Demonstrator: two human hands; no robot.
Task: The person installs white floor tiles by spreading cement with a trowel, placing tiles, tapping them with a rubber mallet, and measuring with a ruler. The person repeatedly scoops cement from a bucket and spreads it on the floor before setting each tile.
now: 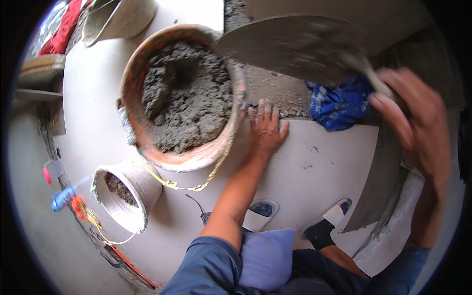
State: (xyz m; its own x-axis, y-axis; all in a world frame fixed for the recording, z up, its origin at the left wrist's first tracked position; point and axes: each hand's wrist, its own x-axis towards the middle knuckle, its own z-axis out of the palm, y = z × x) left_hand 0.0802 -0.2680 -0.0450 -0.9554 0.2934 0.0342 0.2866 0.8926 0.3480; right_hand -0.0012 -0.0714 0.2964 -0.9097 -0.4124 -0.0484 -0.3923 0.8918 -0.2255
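My right hand [410, 118] is wrapped round the handle of a trowel [295, 46]. Its broad metal blade is blurred by motion and points left, the tip over the rim of a large orange, cement-crusted bucket [147, 130]. Grey wet mortar [196, 113] fills much of that bucket, with a dark hollow toward its far side. My left hand [266, 129] rests flat at the far edge of a pale floor tile [319, 157], fingers stretched out, just right of the bucket. A crumpled blue plastic bag [341, 103] lies below the trowel blade.
A smaller white bucket [142, 191] with some dry-looking mix lies tilted at the left. Beside it are a clear bottle with a blue cap [63, 199] and cables [130, 265]. Another bucket [118, 19] stands far left. Rough, rubble-strewn ground [275, 88] borders the tiles.
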